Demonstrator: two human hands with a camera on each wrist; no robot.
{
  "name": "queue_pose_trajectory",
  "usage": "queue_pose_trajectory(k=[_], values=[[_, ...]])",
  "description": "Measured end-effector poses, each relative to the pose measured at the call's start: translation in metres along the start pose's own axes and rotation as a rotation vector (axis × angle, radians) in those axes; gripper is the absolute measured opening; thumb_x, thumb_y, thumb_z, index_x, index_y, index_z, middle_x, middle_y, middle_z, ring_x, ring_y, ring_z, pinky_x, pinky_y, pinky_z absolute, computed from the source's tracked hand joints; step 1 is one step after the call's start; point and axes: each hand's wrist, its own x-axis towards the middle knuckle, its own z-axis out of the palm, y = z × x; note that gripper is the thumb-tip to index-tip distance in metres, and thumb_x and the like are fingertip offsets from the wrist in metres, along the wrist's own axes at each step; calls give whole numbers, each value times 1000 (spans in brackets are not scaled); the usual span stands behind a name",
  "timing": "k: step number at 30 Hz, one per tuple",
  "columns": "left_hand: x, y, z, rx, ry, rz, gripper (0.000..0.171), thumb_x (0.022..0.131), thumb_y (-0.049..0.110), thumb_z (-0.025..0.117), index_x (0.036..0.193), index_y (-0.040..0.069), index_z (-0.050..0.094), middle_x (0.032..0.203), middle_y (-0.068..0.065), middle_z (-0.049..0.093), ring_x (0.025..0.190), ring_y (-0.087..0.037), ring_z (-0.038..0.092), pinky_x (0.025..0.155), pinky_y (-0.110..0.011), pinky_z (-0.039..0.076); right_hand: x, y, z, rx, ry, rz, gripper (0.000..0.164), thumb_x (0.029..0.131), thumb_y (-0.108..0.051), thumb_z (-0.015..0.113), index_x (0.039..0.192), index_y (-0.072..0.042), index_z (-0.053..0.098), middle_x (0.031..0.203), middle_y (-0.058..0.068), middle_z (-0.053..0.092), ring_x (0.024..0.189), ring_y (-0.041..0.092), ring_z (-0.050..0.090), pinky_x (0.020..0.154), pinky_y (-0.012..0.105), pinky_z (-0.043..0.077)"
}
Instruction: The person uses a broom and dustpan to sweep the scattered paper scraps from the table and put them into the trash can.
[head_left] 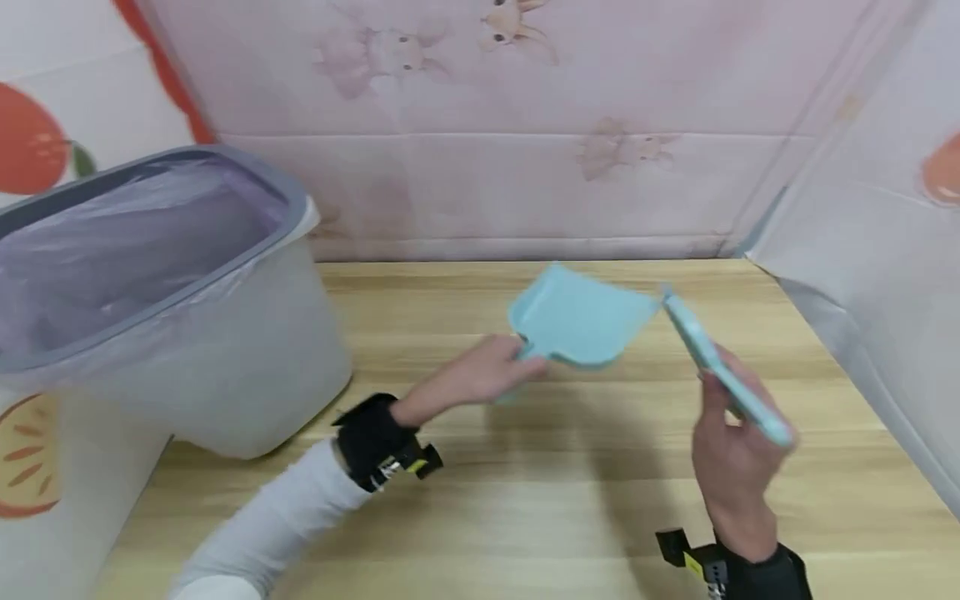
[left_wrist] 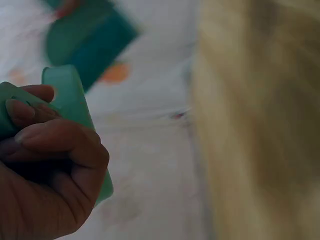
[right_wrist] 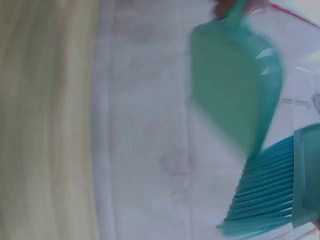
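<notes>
My left hand (head_left: 491, 369) grips the handle of a light-blue dustpan (head_left: 588, 317), which is lifted above the wooden table. In the left wrist view my curled fingers (left_wrist: 65, 145) wrap its handle. My right hand (head_left: 738, 454) holds a matching hand brush (head_left: 712, 358), seen edge-on in the head view with its far end close to the dustpan's right corner. The right wrist view shows the brush's teal bristles (right_wrist: 265, 187) beside the edge of the dustpan (right_wrist: 230, 85); whether they touch I cannot tell. No debris is visible on the dustpan.
A grey-rimmed bin (head_left: 262, 333) lined with a translucent lilac bag (head_left: 142, 242) stands at the left of the wooden table (head_left: 420, 300). Pink printed sheeting (head_left: 450, 183) covers the back wall. Pale sheeting (head_left: 862, 217) borders the right side.
</notes>
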Motion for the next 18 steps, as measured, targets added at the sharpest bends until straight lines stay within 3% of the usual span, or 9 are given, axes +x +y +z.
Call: queue_pose_trajectory(k=[2, 5, 8, 10, 12, 14, 16, 18], values=[[15, -24, 26, 35, -66, 27, 20, 96, 24, 52, 108, 9, 57, 64, 1, 49, 47, -11, 45, 44, -23, 42, -5, 5, 3, -68, -124, -95, 30, 94, -20, 64, 100, 8, 70, 99, 20, 71, 91, 25, 69, 86, 23, 50], [33, -55, 60, 45, -116, 56, 46, 95, 21, 53, 138, 10, 43, 74, 0, 56, 51, -11, 50, 48, -25, 47, -18, 23, 4, -184, -391, -216, 31, 98, -24, 56, 105, 2, 70, 105, 17, 70, 94, 35, 66, 90, 37, 50], [44, -73, 86, 106, -116, 27, 47, 94, 25, 54, 137, 8, 46, 70, 3, 56, 51, -9, 50, 47, -23, 44, -36, 44, 3, -208, -625, -252, 21, 91, -7, 58, 108, 0, 69, 108, 17, 68, 98, 38, 64, 87, 49, 49], [51, -76, 98, 184, -101, -5, 38, 93, 31, 54, 125, 10, 57, 60, 5, 52, 47, -8, 46, 44, -22, 39, -48, 55, -2, -207, -745, -244, 27, 83, 4, 62, 109, 0, 69, 109, 18, 68, 100, 38, 63, 87, 52, 49], [56, -75, 108, 284, -109, -41, 28, 94, 36, 53, 96, 11, 65, 53, 7, 45, 44, -7, 43, 42, -22, 34, -57, 63, -9, -212, -837, -235, 38, 73, 14, 66, 108, 0, 69, 109, 18, 67, 100, 38, 63, 86, 53, 49], [60, -73, 115, 374, -130, -65, 32, 94, 39, 52, 78, 14, 62, 51, 8, 41, 43, -7, 41, 41, -22, 31, -62, 67, -16, -230, -911, -214, 43, 69, 16, 71, 109, 0, 69, 110, 19, 67, 100, 38, 63, 85, 52, 50], [62, -71, 119, 436, -170, -101, 41, 95, 40, 51, 62, 16, 50, 48, 8, 41, 41, -7, 41, 40, -21, 31, -64, 69, -22, -252, -974, -195, 47, 67, 11, 77, 112, 0, 69, 112, 20, 66, 100, 38, 63, 82, 51, 52], [63, -70, 120, 469, -198, -119, 42, 95, 41, 52, 61, 16, 50, 47, 7, 42, 41, -7, 41, 40, -21, 31, -64, 69, -27, -276, -1032, -174, 52, 66, 6, 81, 115, -1, 68, 115, 20, 65, 102, 39, 63, 79, 50, 53]])
